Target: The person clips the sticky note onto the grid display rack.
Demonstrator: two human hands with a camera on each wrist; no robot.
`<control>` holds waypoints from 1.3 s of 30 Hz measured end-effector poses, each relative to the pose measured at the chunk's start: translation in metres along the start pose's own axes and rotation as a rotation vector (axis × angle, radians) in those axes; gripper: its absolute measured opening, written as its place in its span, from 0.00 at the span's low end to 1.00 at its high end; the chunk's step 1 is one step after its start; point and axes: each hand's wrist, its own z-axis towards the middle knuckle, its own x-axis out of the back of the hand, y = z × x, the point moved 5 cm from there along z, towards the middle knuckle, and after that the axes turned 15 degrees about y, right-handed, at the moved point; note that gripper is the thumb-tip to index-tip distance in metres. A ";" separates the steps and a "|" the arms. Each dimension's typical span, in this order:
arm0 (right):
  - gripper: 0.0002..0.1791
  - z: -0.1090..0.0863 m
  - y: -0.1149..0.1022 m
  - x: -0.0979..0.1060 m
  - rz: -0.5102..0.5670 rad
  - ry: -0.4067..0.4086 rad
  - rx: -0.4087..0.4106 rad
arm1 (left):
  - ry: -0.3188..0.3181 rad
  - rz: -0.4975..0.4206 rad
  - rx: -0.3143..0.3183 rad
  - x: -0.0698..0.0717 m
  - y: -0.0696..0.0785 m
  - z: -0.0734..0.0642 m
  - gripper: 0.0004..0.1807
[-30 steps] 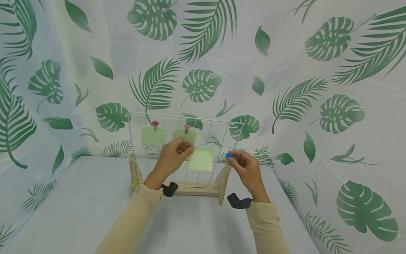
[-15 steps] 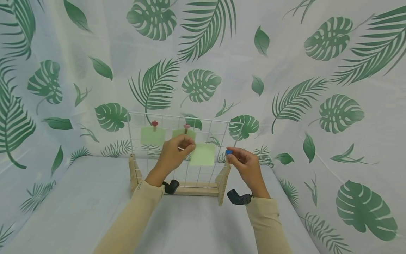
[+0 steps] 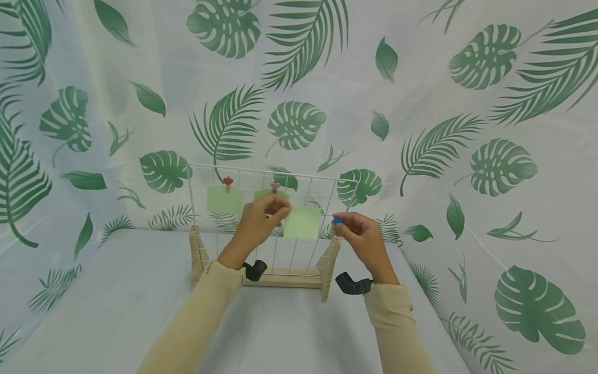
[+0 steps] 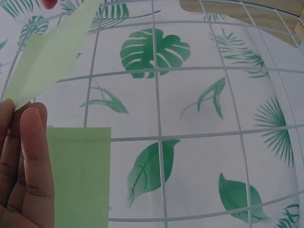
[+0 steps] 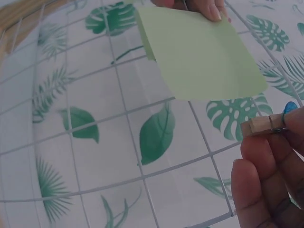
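Note:
My left hand (image 3: 260,218) pinches a pale green sticky note (image 3: 302,222) by its left corner, in front of a white wire grid (image 3: 303,179). The right wrist view shows that note (image 5: 204,57) apart from the wires. To its right, my right hand (image 3: 364,241) holds a small wooden clothespin (image 5: 261,124) with a blue top (image 3: 337,221). Two other green notes hang on the grid: one note (image 3: 224,200) under a red heart clothespin (image 3: 228,182), the other note (image 3: 283,196) under a pink heart clothespin (image 3: 275,186) and partly hidden by my left hand.
Wooden feet and a wooden base bar (image 3: 285,281) hold the grid upright on a white-covered table (image 3: 117,291). Leaf-printed cloth (image 3: 420,78) hangs behind and at both sides. A black wrist camera (image 3: 256,270) sits at the left wrist, another camera (image 3: 352,284) at the right.
My left hand has raised the green note and shifted it slightly right, toward the right hand. The right hand, with the blue-topped clothespin, has also risen a little.

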 end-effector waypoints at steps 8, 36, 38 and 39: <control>0.11 0.007 -0.003 0.001 -0.020 0.009 0.007 | -0.005 -0.041 0.004 -0.005 0.004 0.005 0.06; 0.12 0.035 -0.031 0.000 -0.079 -0.009 0.068 | 0.018 -0.068 0.036 -0.017 0.008 0.012 0.05; 0.12 0.036 -0.033 -0.001 -0.080 -0.012 0.072 | 0.023 -0.066 0.040 -0.018 0.008 0.012 0.06; 0.12 0.037 -0.034 -0.001 -0.082 -0.013 0.076 | 0.027 -0.062 0.042 -0.018 0.009 0.012 0.06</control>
